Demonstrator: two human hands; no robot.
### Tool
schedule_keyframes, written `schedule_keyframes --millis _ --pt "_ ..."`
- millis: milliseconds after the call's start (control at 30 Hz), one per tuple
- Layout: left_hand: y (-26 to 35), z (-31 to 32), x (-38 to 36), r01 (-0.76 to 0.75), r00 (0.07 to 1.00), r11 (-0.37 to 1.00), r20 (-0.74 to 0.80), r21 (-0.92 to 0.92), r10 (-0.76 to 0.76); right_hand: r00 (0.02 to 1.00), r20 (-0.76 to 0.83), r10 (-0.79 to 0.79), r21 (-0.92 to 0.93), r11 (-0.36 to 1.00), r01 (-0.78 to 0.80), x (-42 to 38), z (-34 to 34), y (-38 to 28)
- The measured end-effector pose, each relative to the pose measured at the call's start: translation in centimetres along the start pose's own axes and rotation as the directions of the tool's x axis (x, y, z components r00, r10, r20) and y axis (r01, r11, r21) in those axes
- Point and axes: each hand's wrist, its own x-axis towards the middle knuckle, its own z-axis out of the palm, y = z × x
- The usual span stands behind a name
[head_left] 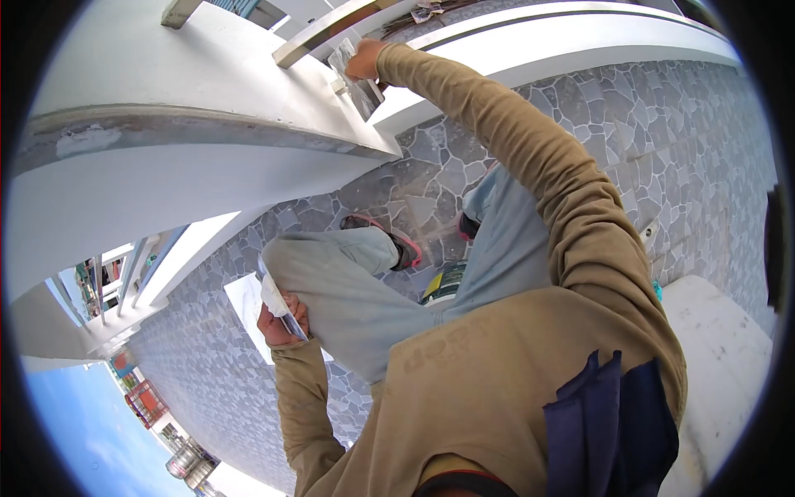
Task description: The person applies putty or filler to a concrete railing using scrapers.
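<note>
My right hand [362, 62], at the end of the outstretched arm, is closed on a flat putty knife [342, 56], whose blade lies at the white wall's narrow end by the railing. Grey-white smears mark that end face. Beside my bent knee, my left hand [283, 319] is wrapped round a flat metal blade [290, 321] carrying a lump of white putty [272, 294]. The blade's handle is hidden in my fingers.
A white board [242, 300] lies below my left hand on the stone-patterned floor [447, 178]. A green-labelled tub [444, 282] stands between my legs. A curved white wall [199, 178] runs to the left, and a marble slab [720, 356] is at right.
</note>
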Motion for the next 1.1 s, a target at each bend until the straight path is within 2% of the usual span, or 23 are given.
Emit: schedule_keyframes --millis 167,233,300,333,400,433,467,500,567,633,700,733,767,833,900,967,1033,1100 --pt "0.0 -0.2 -0.3 -0.018 1.0 1.0 -0.023 0.014 0.018 0.998 0.049 0.026 -0.012 1.0 -0.026 0.7 1.1 -0.5" --pt "0.1 0.1 -0.4 -0.02 0.999 0.999 -0.035 0.036 0.021 0.999 0.051 0.018 0.053 0.998 -0.021 1.2 1.6 -0.3" --pt "-0.2 1.1 -0.3 -0.052 0.982 0.998 -0.179 0.03 0.057 0.996 0.089 0.025 0.081 0.996 -0.032 1.4 2.0 -0.3" --pt "-0.1 0.7 -0.4 -0.049 0.982 0.998 -0.179 0.028 0.054 0.992 0.126 0.031 0.108 0.993 -0.045 1.6 2.1 -0.3" --pt "0.2 -0.5 -0.2 -0.015 1.0 1.0 0.011 -0.001 0.015 0.987 0.161 0.004 0.094 0.995 -0.019 3.1 2.8 0.4" --pt "0.3 -0.5 -0.2 -0.012 1.0 1.0 0.011 -0.002 0.012 0.98 0.198 -0.022 0.083 0.997 0.006 3.5 3.0 0.8" --pt "0.3 -0.5 -0.1 -0.001 1.0 1.0 0.028 -0.01 0.002 0.984 0.177 -0.03 0.004 1.0 0.03 1.7 2.6 0.0" --pt "0.2 -0.4 0.1 0.008 0.999 1.0 0.046 -0.019 -0.007 0.984 0.175 -0.027 0.0 1.0 0.027 -0.2 2.1 -1.0" --pt "0.1 -0.1 0.4 0.017 0.998 0.999 0.058 -0.034 -0.015 0.978 0.173 -0.118 -0.099 0.986 0.136 -2.7 1.6 -2.0" --pt "-0.1 0.3 0.5 0.022 0.997 0.999 0.069 -0.046 -0.019 0.976 0.109 -0.188 -0.284 0.935 0.212 -3.9 2.6 -1.8" --pt "-0.1 0.6 0.7 0.014 0.999 1.0 0.048 0.002 -0.014 0.953 -0.01 -0.302 -0.316 0.905 0.284 -5.6 4.0 -1.2" --pt "-0.1 0.5 0.7 0.018 0.999 1.0 0.049 0.005 -0.018 0.959 0.004 -0.284 -0.314 0.91 0.271 -6.9 4.2 -1.5" --pt "-0.1 0.4 0.7 0.024 0.999 1.0 0.032 -0.01 -0.024 0.902 -0.075 -0.425 -0.323 0.866 0.381 -7.5 4.8 -1.0" --pt "-0.2 0.6 0.9 0.036 0.999 0.999 0.016 -0.019 -0.036 0.925 0.01 -0.38 -0.222 0.901 0.373 -9.5 3.1 -1.3" --pt "-0.2 1.1 0.6 0.013 0.998 0.999 -0.067 0.048 -0.01 0.941 -0.017 -0.339 -0.182 0.926 0.33 -10.2 1.3 -1.0" --pt "-0.1 0.8 0.6 0.012 0.999 1.0 -0.035 0.029 -0.011 0.952 -0.038 -0.305 -0.151 0.943 0.296 -9.2 0.4 -0.5" --pt "-0.1 0.1 0.5 0.013 1.0 1.0 0.001 0.011 -0.013 0.977 -0.134 -0.164 -0.266 0.956 0.124 -6.4 -0.5 0.9" --pt "0.1 -0.4 0.6 0.029 0.997 1.0 0.065 -0.008 -0.028 0.976 -0.154 -0.155 -0.29 0.951 0.106 -3.4 0.3 2.4"
